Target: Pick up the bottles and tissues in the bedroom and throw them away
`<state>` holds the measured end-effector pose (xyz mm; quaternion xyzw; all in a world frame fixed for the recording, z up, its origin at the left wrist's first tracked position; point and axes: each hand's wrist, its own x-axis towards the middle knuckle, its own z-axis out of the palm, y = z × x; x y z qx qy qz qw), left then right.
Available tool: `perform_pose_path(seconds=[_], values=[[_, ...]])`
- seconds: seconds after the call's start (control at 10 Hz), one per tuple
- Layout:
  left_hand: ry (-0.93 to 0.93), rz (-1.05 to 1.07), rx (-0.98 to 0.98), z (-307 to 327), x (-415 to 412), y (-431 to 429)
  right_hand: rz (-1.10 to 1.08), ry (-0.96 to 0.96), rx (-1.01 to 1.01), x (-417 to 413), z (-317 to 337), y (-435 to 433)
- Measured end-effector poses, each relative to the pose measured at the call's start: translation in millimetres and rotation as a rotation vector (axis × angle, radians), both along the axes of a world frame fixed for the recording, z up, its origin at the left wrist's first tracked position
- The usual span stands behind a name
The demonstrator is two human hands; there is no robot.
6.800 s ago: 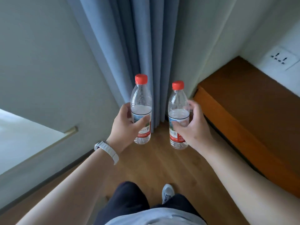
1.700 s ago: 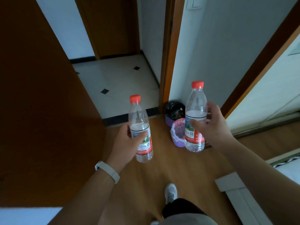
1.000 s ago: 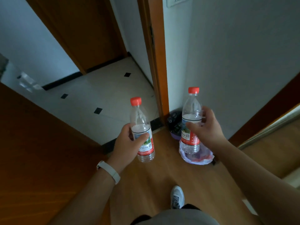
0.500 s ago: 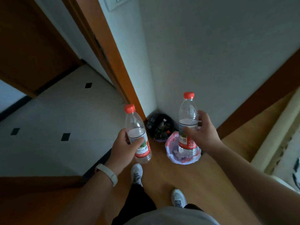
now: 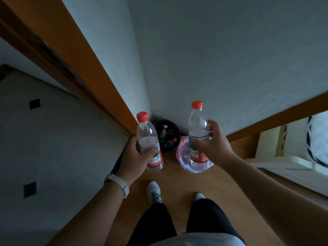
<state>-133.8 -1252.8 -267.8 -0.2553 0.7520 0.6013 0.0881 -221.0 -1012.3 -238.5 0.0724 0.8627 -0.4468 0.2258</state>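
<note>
My left hand [image 5: 135, 158] grips a clear plastic bottle [image 5: 148, 141] with a red cap and red label, tilted slightly left. My right hand [image 5: 215, 146] grips a second, upright bottle [image 5: 198, 134] of the same kind, held right over a small bin lined with a pink-white bag [image 5: 182, 158]. Behind and between the bottles stands a bin with a black bag [image 5: 166, 135] that holds several items, in the corner of the wall.
An orange door frame [image 5: 99, 82] runs diagonally on the left, with a grey tiled floor [image 5: 53, 139] beyond it. A white bed base [image 5: 284, 162] lies to the right. My two feet [image 5: 153, 192] stand on the wooden floor before the bins.
I have walked from the curtain to the doorway corner with both bottles in hand. The bins have come closer, and the right bottle now hangs over the pink-lined bin.
</note>
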Motion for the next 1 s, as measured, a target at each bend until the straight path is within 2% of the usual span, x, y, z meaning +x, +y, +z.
perform_pose_path(seconds=[0.2,0.3,0.5,0.7,0.8,0.9,1.0], values=[[-0.097,0.023,0.086,-83.2,-47.4,-26.2,-0.036,-0.047,0.092,-30.3,-78.7,-34.7],[-0.13,-0.006,0.083,-144.4,-69.5,-28.9,-0.057,-0.078,0.053,-48.4,-137.2,-44.2],[-0.167,0.1,0.056,-283.4,-103.7,-25.3,-0.078,-0.066,0.024,-77.8,-288.9,-57.8],[-0.126,0.284,-0.004,-410.7,-128.2,-30.1,-0.102,-0.02,-0.02,-92.2,-427.8,-69.2],[-0.116,0.256,-0.02,-465.0,-134.1,-35.6,-0.093,-0.001,-0.047,-97.8,-481.2,-76.5],[-0.156,0.121,-0.078,-503.0,-131.1,-40.5,-0.051,0.015,-0.018,-95.2,-522.8,-83.3],[-0.147,0.057,-0.128,-524.0,-127.3,-36.1,-0.013,0.015,0.0,-90.3,-554.5,-86.6]])
